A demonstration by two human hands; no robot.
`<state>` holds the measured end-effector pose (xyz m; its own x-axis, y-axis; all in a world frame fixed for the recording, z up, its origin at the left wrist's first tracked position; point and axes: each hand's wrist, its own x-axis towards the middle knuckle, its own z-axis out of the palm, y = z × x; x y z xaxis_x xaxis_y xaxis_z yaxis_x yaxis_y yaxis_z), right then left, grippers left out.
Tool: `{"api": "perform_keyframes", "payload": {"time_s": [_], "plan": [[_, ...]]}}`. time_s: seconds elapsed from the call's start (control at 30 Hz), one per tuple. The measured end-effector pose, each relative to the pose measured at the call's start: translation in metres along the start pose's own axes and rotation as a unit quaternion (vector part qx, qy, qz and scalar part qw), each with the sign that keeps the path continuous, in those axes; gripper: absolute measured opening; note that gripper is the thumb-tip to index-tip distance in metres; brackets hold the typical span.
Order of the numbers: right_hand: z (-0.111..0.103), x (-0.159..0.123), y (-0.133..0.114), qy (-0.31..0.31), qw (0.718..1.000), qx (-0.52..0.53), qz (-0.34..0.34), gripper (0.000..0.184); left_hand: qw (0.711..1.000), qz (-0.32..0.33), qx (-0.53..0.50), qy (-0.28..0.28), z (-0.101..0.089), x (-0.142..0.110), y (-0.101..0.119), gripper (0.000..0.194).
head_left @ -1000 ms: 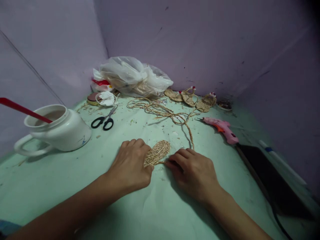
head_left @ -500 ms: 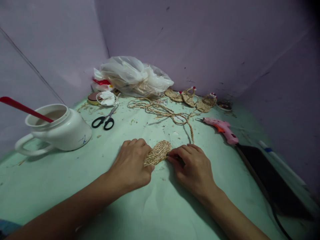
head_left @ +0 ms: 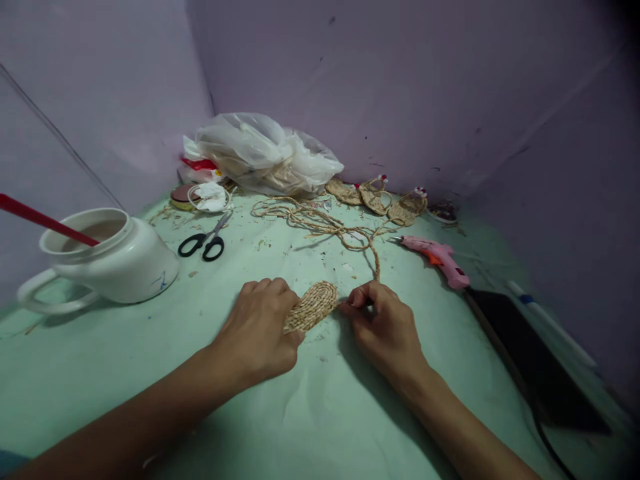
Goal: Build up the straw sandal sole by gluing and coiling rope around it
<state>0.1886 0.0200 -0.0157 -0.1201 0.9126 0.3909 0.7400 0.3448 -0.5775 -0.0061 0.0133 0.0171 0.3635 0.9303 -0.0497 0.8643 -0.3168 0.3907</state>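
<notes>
A small oval woven straw sole (head_left: 313, 305) lies on the green table cover (head_left: 320, 413). My left hand (head_left: 260, 330) rests on the sole's near end with curled fingers, pressing it down. My right hand (head_left: 383, 320) sits just right of the sole, its fingers pinched on the braided straw cord (head_left: 374, 263) where it meets the sole's edge. The cord runs away from my fingers to a loose tangle (head_left: 305, 217) farther back.
A white jug (head_left: 107, 260) with a red stick stands at the left. Black scissors (head_left: 203, 243), a pink glue gun (head_left: 435, 257), a plastic bag (head_left: 265, 157), finished straw sandals (head_left: 380, 197) and a dark flat object (head_left: 530, 360) at the right surround the work spot.
My right hand slid up along the sole's right side and closed from flat fingers into a pinch on the cord. The left hand stayed on the sole.
</notes>
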Motion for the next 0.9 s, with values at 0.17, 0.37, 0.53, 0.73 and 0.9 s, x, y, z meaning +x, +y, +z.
{"api": "perform_keyframes", "payload": {"time_s": [0.17, 0.37, 0.53, 0.73, 0.9], "plan": [[0.000, 0.005, 0.004, -0.016, 0.999, 0.007, 0.047, 0.009, 1.000, 0.006, 0.003, -0.004, 0.000, 0.000, -0.002, 0.027], [0.001, 0.009, 0.004, -0.030, 0.996, -0.001, 0.081, 0.014, 1.000, 0.014, 0.002, -0.007, -0.001, 0.001, -0.002, 0.024], [0.000, 0.014, 0.009, -0.034, 0.999, -0.006, 0.010, 0.010, 0.999, 0.032, -0.002, -0.011, -0.004, 0.002, -0.002, 0.020], [-0.008, 0.023, 0.022, -0.133, 0.986, 0.007, -0.104, 0.046, 0.997, 0.066, -0.008, -0.024, -0.009, 0.005, -0.005, 0.020], [-0.017, 0.020, 0.014, -0.204, 0.973, 0.027, -0.100, 0.053, 0.995, 0.095, 0.003, -0.040, -0.012, 0.008, -0.009, 0.027]]}}
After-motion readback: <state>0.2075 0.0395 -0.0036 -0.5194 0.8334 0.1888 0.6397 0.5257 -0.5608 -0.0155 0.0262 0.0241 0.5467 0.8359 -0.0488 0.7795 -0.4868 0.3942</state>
